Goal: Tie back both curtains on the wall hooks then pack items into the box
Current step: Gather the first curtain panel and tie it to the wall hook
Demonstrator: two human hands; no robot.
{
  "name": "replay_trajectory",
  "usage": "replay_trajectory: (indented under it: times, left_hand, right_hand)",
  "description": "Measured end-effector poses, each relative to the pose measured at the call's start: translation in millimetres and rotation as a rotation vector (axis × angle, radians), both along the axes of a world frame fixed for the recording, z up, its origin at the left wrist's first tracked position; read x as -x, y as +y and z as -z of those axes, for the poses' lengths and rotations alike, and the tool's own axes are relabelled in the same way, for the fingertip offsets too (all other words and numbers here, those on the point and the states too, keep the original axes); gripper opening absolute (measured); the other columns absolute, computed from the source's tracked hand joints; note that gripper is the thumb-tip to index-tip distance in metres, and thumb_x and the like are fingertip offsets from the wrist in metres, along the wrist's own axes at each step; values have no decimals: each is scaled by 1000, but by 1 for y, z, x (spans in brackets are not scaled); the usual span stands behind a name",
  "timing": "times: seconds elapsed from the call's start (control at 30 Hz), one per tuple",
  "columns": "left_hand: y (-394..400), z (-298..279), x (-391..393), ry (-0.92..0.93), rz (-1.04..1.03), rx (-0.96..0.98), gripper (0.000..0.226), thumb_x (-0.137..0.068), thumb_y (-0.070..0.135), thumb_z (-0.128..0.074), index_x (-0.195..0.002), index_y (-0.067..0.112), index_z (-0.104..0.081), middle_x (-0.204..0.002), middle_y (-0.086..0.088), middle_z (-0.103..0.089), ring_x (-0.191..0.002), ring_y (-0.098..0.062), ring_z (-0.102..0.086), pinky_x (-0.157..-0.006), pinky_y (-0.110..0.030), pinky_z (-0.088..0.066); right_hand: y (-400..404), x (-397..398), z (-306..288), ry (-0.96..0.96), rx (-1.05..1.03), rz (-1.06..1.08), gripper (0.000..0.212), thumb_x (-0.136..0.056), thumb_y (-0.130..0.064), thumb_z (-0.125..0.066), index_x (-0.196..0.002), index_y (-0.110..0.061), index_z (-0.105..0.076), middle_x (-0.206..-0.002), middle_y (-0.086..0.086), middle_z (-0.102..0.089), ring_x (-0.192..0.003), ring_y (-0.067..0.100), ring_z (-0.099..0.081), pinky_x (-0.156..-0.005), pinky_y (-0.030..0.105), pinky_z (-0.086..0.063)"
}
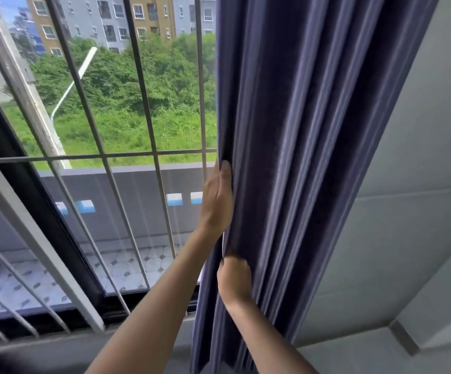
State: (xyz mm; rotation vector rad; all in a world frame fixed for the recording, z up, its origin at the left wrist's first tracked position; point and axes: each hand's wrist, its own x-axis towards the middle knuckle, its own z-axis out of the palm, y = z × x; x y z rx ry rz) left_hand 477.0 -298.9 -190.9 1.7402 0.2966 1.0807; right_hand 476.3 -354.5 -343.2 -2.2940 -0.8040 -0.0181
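Observation:
A blue-grey curtain hangs in deep folds at the right side of the window, bunched against the wall. My left hand grips its left edge at mid height, thumb on the front of the fabric. Just below, my right hand clutches the same edge, fingers tucked into the folds. No wall hook, tie-back or box shows in the head view.
A window with white metal bars and a dark frame fills the left half; a balcony and trees lie beyond. A pale grey wall runs along the right, with a corner at the lower right.

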Motion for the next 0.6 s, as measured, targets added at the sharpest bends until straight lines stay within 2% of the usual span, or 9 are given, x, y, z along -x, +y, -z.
replay_trajectory:
  times: [0.07,0.17,0.27,0.33,0.4,0.47,0.5,0.57,0.6]
  left_hand:
    - [1,2,0,23,-14,-57,62,-97,43,-22,-134,-2,-45,-133,-11,-55,-126,-18,-47,-101,-20,-36]
    - [5,7,-2,99,-3,-193,59,-95,41,-36,-140,3,-38,-139,-8,-51,-125,-14,-48,-101,-20,-38]
    - [9,10,-3,134,-11,-268,45,-100,25,-38,-141,5,-39,-136,-9,-53,-121,-18,-52,-99,-24,-40]
    - [12,9,-3,129,-32,-271,38,-102,17,-37,-136,3,-44,-127,-9,-59,-112,-18,-54,-88,-14,-40]
    - [15,9,-4,142,-61,-280,34,-102,14,-36,-130,-1,-49,-115,-12,-64,-100,-21,-56,-72,-2,-37]
    - [19,10,-4,143,-77,-288,28,-101,11,-37,-118,-5,-54,-97,-20,-65,-84,-29,-55,-60,-3,-34]
    - [22,11,-4,134,-74,-292,26,-101,9,-38,-113,-5,-55,-90,-22,-64,-76,-29,-52,-57,-5,-34]
    - [26,12,-4,123,-61,-315,23,-100,7,-38,-111,-2,-57,-82,-9,-60,-67,-18,-46,-58,-5,-33]
    - [28,13,-5,122,-54,-327,23,-100,6,-39,-110,0,-58,-82,-3,-57,-64,-13,-44,-58,-4,-33]
  right_hand:
    - [3,-1,0,-2,9,-3,22,-93,-5,-41,-101,-4,-62,-88,17,-69,-85,36,-66,-74,41,-53]
    - [6,-5,4,-18,-32,24,24,-93,-6,-41,-106,-6,-62,-88,17,-69,-84,36,-66,-74,42,-53]
    - [6,-7,5,-26,-77,43,32,-92,-5,-42,-118,-10,-60,-90,16,-70,-84,38,-66,-72,42,-53]
    - [6,-10,6,-25,-108,72,37,-91,-3,-42,-123,-12,-59,-92,16,-71,-85,39,-65,-71,42,-53]
    - [4,-14,10,-9,-98,56,34,-91,-4,-42,-120,-11,-60,-91,17,-70,-85,39,-65,-71,41,-52]
    - [-2,-16,16,48,-87,5,23,-92,-13,-46,-110,-9,-61,-91,15,-70,-88,36,-64,-70,35,-48]
    - [-6,-13,18,123,-98,-41,23,-92,-21,-52,-111,-12,-61,-97,10,-70,-95,31,-64,-75,30,-47]
    - [-15,-7,16,226,-198,-92,45,-87,-42,-59,-127,-21,-57,-125,-1,-63,-118,13,-55,-96,20,-42]
    - [-18,-7,9,186,-289,-49,56,-85,-49,-58,-134,-23,-52,-139,-3,-53,-130,8,-44,-107,23,-36]
